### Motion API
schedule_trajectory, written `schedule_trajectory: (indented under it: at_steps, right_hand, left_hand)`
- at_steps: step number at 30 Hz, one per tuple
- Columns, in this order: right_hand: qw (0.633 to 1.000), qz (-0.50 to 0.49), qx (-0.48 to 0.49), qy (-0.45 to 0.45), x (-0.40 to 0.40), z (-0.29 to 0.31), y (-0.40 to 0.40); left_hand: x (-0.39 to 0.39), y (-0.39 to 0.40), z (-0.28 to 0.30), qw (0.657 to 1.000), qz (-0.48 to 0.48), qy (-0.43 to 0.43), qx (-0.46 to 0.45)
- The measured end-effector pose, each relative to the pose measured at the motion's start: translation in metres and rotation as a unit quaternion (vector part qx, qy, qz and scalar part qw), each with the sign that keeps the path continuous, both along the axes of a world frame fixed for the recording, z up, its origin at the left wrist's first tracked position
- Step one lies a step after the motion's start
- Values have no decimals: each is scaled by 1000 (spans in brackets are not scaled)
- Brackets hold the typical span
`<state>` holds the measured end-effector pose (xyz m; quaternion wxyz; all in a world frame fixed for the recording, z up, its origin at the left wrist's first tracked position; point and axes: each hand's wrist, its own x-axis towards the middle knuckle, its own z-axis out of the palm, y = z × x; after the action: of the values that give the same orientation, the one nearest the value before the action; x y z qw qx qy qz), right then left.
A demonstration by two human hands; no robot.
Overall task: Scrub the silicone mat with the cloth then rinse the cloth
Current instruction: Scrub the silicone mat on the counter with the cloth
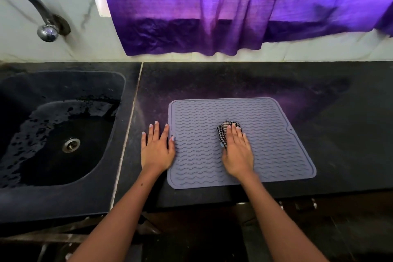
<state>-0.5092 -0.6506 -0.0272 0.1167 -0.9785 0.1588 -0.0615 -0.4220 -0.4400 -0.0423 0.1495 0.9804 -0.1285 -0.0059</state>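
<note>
The right hand presses the checked cloth flat-fingered onto the silicone mat (cloth peeking past the fingertips), while the left hand, fingers straight, rests on the mat's left edge.

Bare table behind and right of mat: open passage there. Mat surface right of cloth unobstructed; cloth bunched mid-mat under right hand. Left hand flat at mat's left edge, blocking direct path toward sink. Narrow table strip between mat and sink. Tap arching above sink's far side. Purple curtain hanging low over table's back edge, limiting room there.
</note>
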Motion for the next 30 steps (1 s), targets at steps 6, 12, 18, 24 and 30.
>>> schedule_trajectory:
  at_steps: [6,12,18,24,30]
  right_hand:
    - [975,6,219,41,17,16,-22]
    - [886,-154,416,-134,34,56,11]
    - [995,92,44,19,16,5,78]
    - [984,129,57,104,32,15,65]
    - [908,6,417,35,56,43,60]
  left_hand:
    - [0,-3,0,1000,9,-5,-5]
    - [-2,-3,2,1000,6,-2,-11]
    - [0,-2,1,1000,9,-3,-1]
    - [0,-3,-1,1000,10,-2,13]
    - [4,2,6,999,-15,48,-3]
